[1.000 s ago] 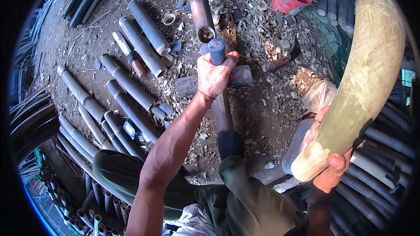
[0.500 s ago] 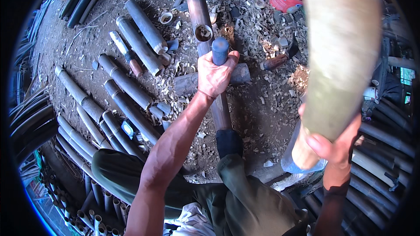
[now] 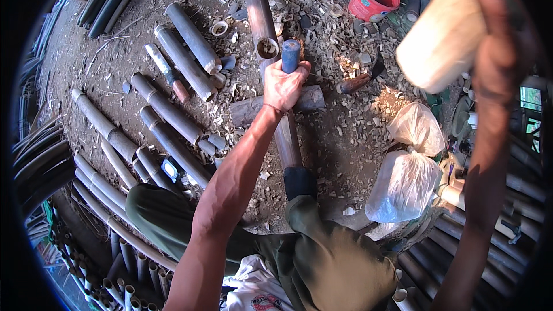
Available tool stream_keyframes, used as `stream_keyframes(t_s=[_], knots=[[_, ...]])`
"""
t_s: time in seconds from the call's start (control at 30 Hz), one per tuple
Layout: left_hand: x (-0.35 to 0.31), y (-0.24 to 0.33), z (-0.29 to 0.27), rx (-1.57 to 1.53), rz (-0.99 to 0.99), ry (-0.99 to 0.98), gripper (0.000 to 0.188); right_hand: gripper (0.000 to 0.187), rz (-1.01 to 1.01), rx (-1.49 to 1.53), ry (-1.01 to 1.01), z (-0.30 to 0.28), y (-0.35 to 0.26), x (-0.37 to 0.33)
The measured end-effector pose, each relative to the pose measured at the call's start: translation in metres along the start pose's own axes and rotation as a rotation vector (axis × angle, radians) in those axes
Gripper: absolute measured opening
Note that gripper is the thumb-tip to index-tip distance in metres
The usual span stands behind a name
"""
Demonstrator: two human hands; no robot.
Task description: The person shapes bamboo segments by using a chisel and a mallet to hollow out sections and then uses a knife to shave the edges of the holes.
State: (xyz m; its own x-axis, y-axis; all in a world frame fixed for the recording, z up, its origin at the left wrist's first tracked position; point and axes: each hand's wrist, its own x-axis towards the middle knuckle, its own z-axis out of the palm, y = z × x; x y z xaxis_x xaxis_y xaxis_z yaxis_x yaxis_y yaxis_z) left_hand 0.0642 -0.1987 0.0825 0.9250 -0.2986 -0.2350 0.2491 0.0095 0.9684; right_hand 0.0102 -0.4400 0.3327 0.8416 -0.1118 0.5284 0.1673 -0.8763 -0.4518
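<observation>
My left hand (image 3: 282,89) is closed around an upright chisel, whose blue-topped handle (image 3: 291,55) sticks out above the fist; its blade is hidden. Beneath it a bamboo pole (image 3: 288,145) runs away from me, with openings cut in its upper side. A short log (image 3: 245,113) lies crosswise under the pole. My dark-covered foot (image 3: 300,183) rests at the pole's near end. Raised at the upper right, my right hand (image 3: 502,52) grips a thick pale wooden mallet (image 3: 440,31), slightly blurred and well apart from the chisel.
Several cut bamboo lengths (image 3: 167,116) lie at left, beside a knife (image 3: 167,72) with a wrapped blade. Wood chips litter the ground. At right are a hooked blade (image 3: 357,83) with a wooden handle, a red bucket (image 3: 374,0) and tied plastic bags (image 3: 403,187). More bamboo is stacked around.
My right hand has swung the mallet upward and to the right, uncovering the plastic bags. The left hand still holds the chisel in nearly the same place.
</observation>
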Motion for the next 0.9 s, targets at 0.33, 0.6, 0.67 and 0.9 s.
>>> stream_keyframes(t_s=[0.33, 0.6, 0.67, 0.9], knots=[[0.017, -0.011, -0.007, 0.008, 0.01, -0.068, 0.015, 0.078, -0.065, 0.039, -0.273, 0.005, -0.02, 0.05], [0.018, -0.015, -0.001, 0.021, -0.046, -0.104, 0.02, 0.084, 0.291, 0.001, -0.662, 0.077, -0.028, -0.02], [0.011, -0.003, 0.008, -0.012, 0.028, -0.049, 0.023, 0.086, 0.236, 0.283, -0.524, 0.074, -0.02, -0.016], [-0.018, 0.044, -0.005, -0.154, -0.151, 0.045, 0.029, 0.059, 0.437, 0.598, -0.212, 0.022, -0.036, -0.029]])
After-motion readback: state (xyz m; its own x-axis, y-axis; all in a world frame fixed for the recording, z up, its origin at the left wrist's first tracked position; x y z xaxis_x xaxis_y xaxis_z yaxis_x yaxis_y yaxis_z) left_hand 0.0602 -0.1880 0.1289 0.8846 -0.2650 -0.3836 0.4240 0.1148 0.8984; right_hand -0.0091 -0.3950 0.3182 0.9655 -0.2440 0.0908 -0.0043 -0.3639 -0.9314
